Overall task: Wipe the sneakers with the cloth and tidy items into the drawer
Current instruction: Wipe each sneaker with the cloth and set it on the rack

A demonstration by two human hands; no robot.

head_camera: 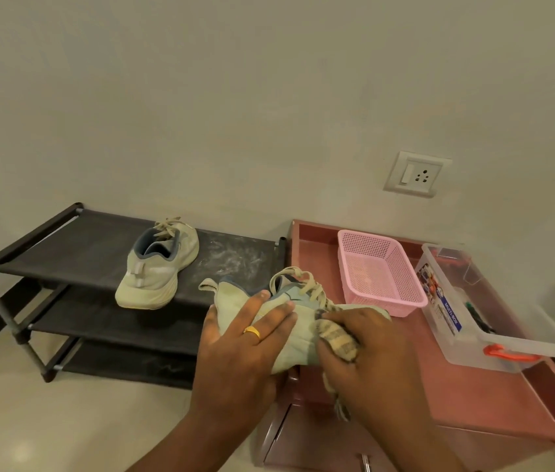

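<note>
The left hand is low in the middle of the frame. It holds a pale sneaker up in the air. Its fingers lie flat along the side of the shoe and its thumb hooks round the back. A gold ring is on one finger.

The right hand is just to the right of it. Its fingers curl round a striped cloth and press it on the front part of the same sneaker. One end of the cloth hangs down under the hand. The shoe's laces stick up above both hands.

The second sneaker sits left of the middle, on the top shelf of a dark shoe rack. Its toe points away toward the wall. White dust marks show on the shelf beside it.

On the right is a reddish cabinet. A pink basket stands on top of it. A clear box with an orange handle stands just right of the basket. A drawer with a metal handle shows at the bottom edge of the frame, under the hands.

A wall socket is above the basket.
</note>
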